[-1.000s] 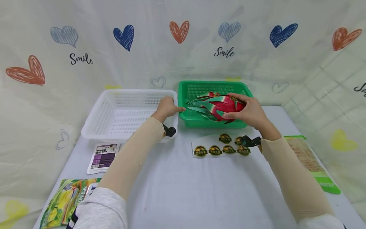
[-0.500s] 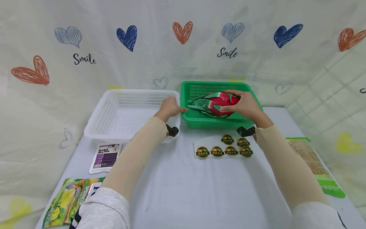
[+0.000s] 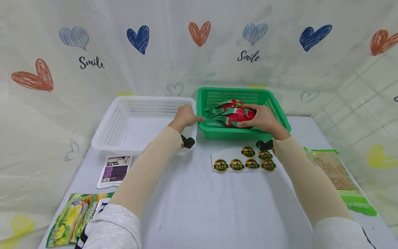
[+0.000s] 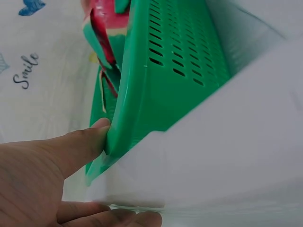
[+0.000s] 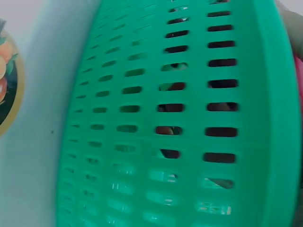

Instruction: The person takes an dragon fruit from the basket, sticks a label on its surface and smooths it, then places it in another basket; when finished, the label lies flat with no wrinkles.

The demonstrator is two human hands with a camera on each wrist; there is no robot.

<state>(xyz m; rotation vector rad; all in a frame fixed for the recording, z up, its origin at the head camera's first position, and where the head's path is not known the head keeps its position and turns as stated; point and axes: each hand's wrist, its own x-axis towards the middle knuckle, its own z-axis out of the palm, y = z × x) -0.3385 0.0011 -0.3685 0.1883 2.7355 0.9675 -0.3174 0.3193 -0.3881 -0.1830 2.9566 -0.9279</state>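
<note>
In the head view two red dragon fruits with green scales lie in a green basket [image 3: 245, 134]. My right hand [image 3: 262, 119] grips the nearer dragon fruit [image 3: 237, 117], thumb on its near side and fingers over its end. The other dragon fruit [image 3: 229, 103] lies just behind it. My left hand [image 3: 185, 117] holds the baskets where their rims meet, its thumb [image 4: 83, 142] on the green rim and its fingers over the white basket [image 3: 112, 149]. Slotted green wall fills the right wrist view and hides most of the right hand.
A sheet of round black-and-gold stickers [image 3: 236, 164] lies before the green basket. To the left are a purple-and-white packet [image 3: 115, 170] and a colourful spring-vegetable bag [image 3: 76, 218]. A green-edged bag [image 3: 339, 173] lies at right. A heart-printed sheet [image 3: 168, 65] hangs behind.
My right hand has lowered the dragon fruit into the green basket and moved slightly left. The rear dragon fruit shows more now. My left hand keeps its place on the rims.
</note>
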